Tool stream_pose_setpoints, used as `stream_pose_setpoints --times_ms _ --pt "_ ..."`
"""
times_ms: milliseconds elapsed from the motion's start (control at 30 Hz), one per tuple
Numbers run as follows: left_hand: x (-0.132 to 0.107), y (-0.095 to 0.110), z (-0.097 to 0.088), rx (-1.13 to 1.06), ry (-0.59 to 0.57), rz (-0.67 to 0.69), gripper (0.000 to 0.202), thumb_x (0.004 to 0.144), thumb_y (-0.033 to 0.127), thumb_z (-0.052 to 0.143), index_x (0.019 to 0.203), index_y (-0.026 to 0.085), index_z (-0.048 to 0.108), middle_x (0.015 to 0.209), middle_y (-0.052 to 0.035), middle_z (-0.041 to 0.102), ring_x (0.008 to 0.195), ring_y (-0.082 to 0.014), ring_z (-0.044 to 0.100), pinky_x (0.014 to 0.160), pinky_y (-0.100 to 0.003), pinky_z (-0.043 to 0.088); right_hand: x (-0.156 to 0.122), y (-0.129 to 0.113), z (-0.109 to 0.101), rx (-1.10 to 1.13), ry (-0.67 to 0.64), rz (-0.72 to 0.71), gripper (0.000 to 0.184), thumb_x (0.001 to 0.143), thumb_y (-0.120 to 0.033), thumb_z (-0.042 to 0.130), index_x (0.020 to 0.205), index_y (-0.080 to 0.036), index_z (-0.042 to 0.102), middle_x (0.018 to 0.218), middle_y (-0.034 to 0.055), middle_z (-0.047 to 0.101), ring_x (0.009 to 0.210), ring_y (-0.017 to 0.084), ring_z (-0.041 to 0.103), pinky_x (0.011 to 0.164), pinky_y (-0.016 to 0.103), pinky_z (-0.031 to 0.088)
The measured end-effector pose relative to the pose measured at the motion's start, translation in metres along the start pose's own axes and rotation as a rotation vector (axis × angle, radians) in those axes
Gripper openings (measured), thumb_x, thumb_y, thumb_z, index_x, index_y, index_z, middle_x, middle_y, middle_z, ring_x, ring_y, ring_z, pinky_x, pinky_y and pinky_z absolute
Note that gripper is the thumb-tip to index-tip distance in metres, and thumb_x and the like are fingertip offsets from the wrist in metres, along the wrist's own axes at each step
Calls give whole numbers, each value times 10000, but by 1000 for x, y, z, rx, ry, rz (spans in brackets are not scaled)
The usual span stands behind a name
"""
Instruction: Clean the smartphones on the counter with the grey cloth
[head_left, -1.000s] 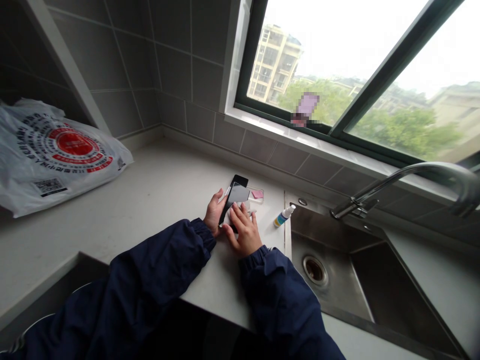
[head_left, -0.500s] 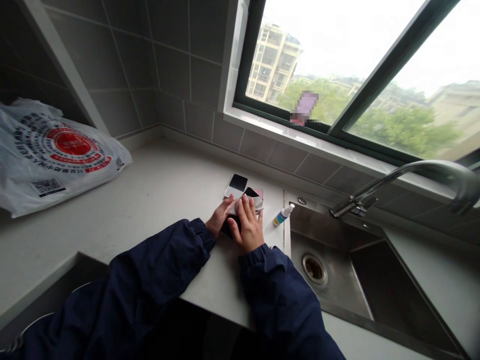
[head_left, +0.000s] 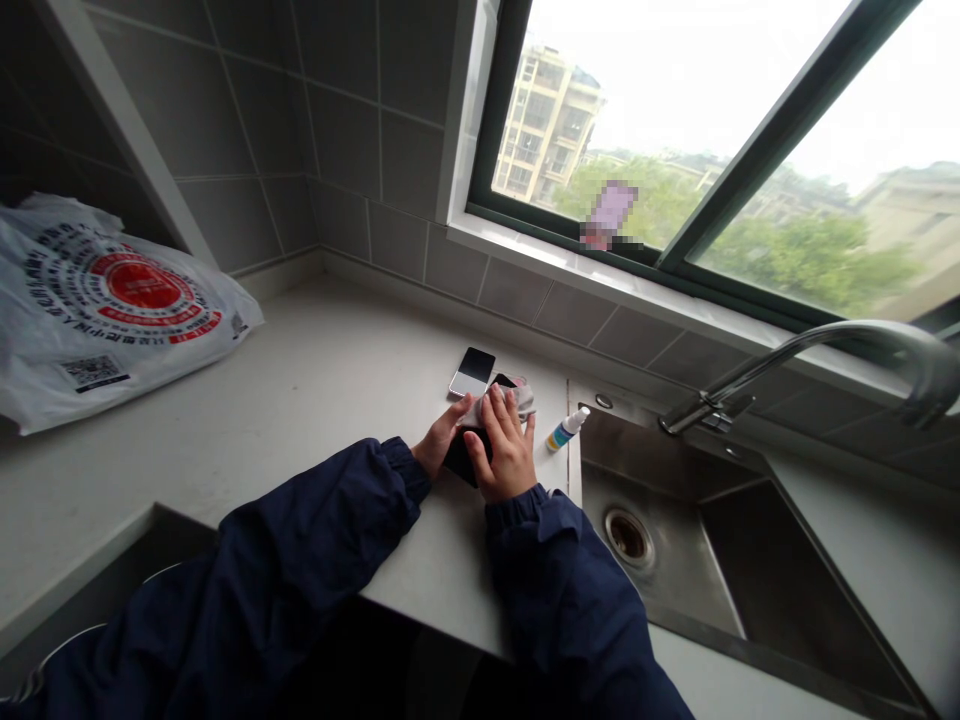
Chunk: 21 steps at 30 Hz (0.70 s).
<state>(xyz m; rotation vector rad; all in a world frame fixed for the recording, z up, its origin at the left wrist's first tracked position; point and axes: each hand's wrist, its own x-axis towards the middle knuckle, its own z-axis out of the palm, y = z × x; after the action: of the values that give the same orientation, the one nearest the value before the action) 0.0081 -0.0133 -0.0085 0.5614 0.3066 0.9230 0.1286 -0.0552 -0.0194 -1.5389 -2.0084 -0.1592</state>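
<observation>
On the counter (head_left: 345, 380), my left hand (head_left: 441, 437) grips the left side of a flat, dark, glossy phone (head_left: 463, 462), its thumb up by the cloth. My right hand (head_left: 508, 452) presses a pale, crumpled cloth (head_left: 521, 402) against the phone's upper part, fingers stretched over it and thumb apart. The cloth and both hands hide much of the phone. Just behind lies a second phone (head_left: 472, 371), its screen half black, half pale with reflection. Beside that, a dark item with a pinkish edge (head_left: 504, 381) is mostly covered by the cloth.
A small white-capped spray bottle (head_left: 568, 429) stands by the rim of the steel sink (head_left: 660, 500) at right. The faucet (head_left: 787, 365) arches over the sink. A printed white plastic bag (head_left: 120, 310) sits at left. Behind is a tiled wall below a window (head_left: 675, 250).
My right hand and the cloth have slid slightly right, covering more of the pink-edged item. More of the dark phone's lower part shows. My left hand stays nearly in place.
</observation>
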Motion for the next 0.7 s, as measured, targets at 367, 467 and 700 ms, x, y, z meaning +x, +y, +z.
stream_pose_setpoints --times_ms 367,467,700 --pt "4 25 -9 -172 205 -13 789 859 688 296 1266 62 551 1008 -197 702 921 -343 686 877 -500 518 -5 -23 -5 260 -252 -227 453 924 -400 542 1342 -226 539 1412 82 528 1393 244 385 1182 546 62" --pt "4 28 -11 -139 187 9 844 851 726 213 1254 70 560 986 -195 700 912 -349 687 849 -507 528 -5 -25 -6 296 -247 -248 412 923 -375 538 1309 -234 568 1394 66 548 1384 234 400 1189 525 55" --pt "0 26 0 -97 176 14 814 841 763 260 1335 167 512 1060 -159 697 962 -330 682 894 -507 511 -7 -23 2 213 -259 -206 506 959 -385 482 1437 -231 422 1504 70 402 1440 226 290 1186 543 62"
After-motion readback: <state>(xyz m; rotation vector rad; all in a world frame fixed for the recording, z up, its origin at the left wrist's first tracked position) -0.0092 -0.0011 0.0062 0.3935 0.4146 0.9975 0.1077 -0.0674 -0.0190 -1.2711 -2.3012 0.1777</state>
